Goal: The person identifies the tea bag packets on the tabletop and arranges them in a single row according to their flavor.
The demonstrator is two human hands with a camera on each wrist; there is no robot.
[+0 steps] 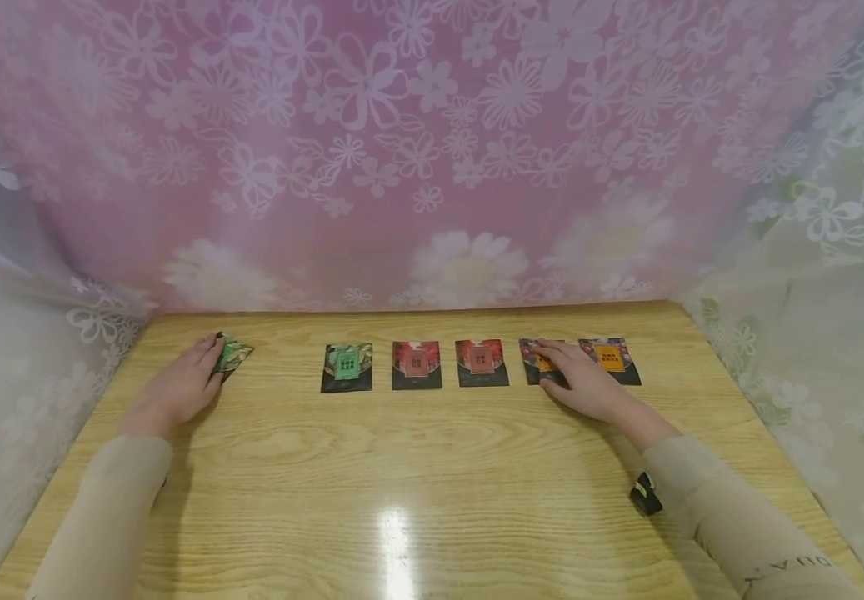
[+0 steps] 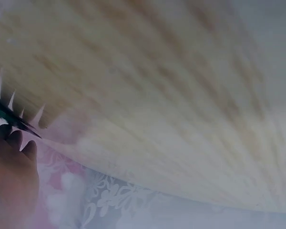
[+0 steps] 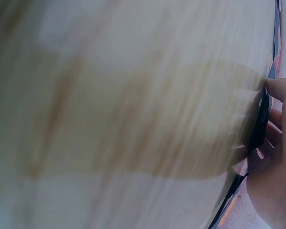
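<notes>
At the far left of the table, my left hand pinches a green-and-black packet, which stands tilted and partly covered by the fingers. Its dark edge also shows between the fingertips in the left wrist view. On the right, my right hand holds a purple-and-black packet with an orange label, thumb along its near side and fingers over its top. The right wrist view shows this packet's black side between thumb and fingers. A matching orange-label packet lies just right of that hand.
Between the hands lie a green-label packet and two red packets, the left one and the right one, in a row. A small black object lies beside the right sleeve. Floral curtains border the wooden table.
</notes>
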